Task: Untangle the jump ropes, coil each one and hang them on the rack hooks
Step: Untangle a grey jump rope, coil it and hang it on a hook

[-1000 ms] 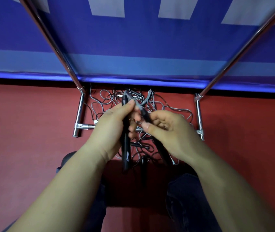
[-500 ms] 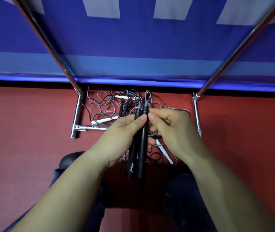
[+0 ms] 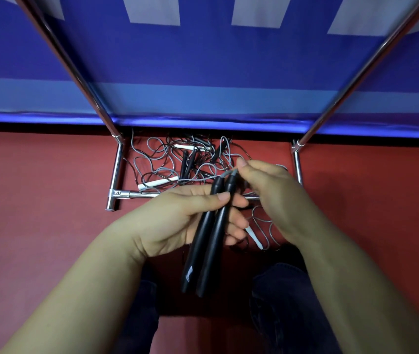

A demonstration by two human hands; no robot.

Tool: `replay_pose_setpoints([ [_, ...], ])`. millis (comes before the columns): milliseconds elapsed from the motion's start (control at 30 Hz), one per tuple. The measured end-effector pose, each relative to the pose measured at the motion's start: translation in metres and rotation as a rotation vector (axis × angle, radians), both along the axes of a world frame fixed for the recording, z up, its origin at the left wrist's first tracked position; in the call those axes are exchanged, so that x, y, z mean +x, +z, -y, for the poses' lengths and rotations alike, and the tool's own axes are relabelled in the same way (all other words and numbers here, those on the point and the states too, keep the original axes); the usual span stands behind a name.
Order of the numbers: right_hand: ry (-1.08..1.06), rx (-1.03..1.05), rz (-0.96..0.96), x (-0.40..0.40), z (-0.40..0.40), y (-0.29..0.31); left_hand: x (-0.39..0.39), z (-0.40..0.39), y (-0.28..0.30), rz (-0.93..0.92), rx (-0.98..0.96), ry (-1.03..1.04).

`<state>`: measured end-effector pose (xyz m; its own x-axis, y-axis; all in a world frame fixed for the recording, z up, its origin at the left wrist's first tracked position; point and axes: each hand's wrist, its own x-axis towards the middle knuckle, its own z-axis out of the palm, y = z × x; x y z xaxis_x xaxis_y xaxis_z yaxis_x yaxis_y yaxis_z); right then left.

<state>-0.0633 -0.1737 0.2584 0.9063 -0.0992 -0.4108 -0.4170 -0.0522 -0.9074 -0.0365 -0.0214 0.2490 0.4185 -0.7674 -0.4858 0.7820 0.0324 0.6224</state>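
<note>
Here — two black handles (image 3: 207, 233), one left hand (image 3: 177, 221).

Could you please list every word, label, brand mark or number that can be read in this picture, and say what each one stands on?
None can be read.
Blue banner: large white shapes along the top edge, probably the bottoms of letters, cut off by the frame.
Black handles held in the left hand: a small pale mark near the lower end of one, too small to read.
</note>
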Motion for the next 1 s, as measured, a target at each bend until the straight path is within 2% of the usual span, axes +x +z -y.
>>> replay_pose_setpoints([
  [167, -0.024, -0.148, 0.068, 0.001, 0.002, -0.005, 0.0, 0.001, -0.001, 0.027, 0.066, 0.031],
  [267, -0.145, -0.148, 0.122, 0.003, 0.003, -0.009, -0.002, 0.003, 0.0, 0.085, 0.142, 0.011],
  [333, -0.273, -0.023, 0.11, 0.007, 0.01, -0.013, -0.003, 0.002, -0.002, 0.129, 0.204, -0.037],
  [467, -0.511, 0.422, 0.042, 0.015, 0.017, -0.015, -0.003, 0.001, -0.003, 0.149, 0.236, -0.076],
  [567, -0.538, 0.507, 0.026, 0.015, 0.017, -0.016, -0.003, 0.003, -0.003, 0.127, 0.236, -0.082],
  [767, -0.529, 0.383, 0.061, 0.014, 0.018, -0.017, -0.007, 0.006, -0.001, 0.183, 0.292, -0.075],
  [867, -0.53, 0.386, 0.049, 0.014, 0.019, -0.018, -0.007, 0.006, -0.001, 0.22, 0.309, -0.07],
  [1000, -0.441, 0.306, 0.082, 0.01, 0.017, -0.016, -0.008, 0.008, -0.002, 0.223, 0.254, 0.038],
])
